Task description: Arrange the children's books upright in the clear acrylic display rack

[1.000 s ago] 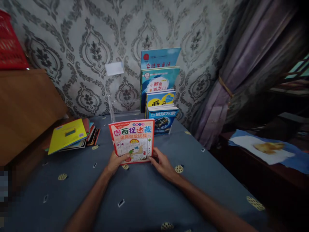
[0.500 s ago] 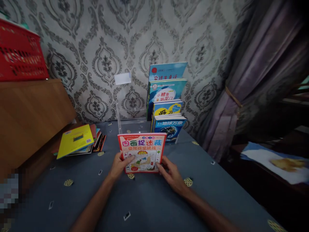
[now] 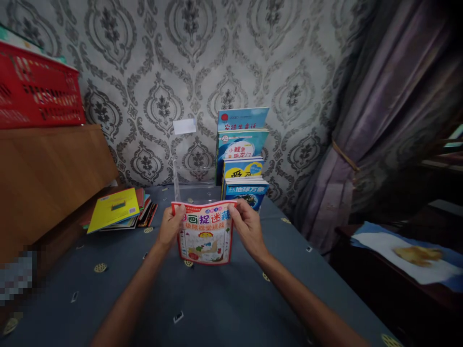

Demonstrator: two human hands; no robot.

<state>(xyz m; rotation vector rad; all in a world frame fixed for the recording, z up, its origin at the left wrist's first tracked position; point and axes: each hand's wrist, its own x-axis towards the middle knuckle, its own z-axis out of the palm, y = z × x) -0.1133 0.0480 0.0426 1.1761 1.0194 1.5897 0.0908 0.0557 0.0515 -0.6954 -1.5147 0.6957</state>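
Note:
A red-bordered children's book with colourful Chinese lettering stands upright between my hands, its cover facing me. My left hand grips its upper left corner, thumb on the cover. At the upper right corner, my right hand is closed on it the same way, fingers hidden behind. Just behind the book is a clear plastic stand with a white label. On the stand's right side several books rise in steps, among them a blue book with a globe and a teal book.
A loose stack of books topped by a yellow one lies on the cloth-covered table at left. Behind it stands a wooden cabinet bearing a red basket. A tied curtain hangs at right.
Both hands have slid up from the book's lower sides to its upper corners. The book has shifted slightly left in view and its cover now bends a little.

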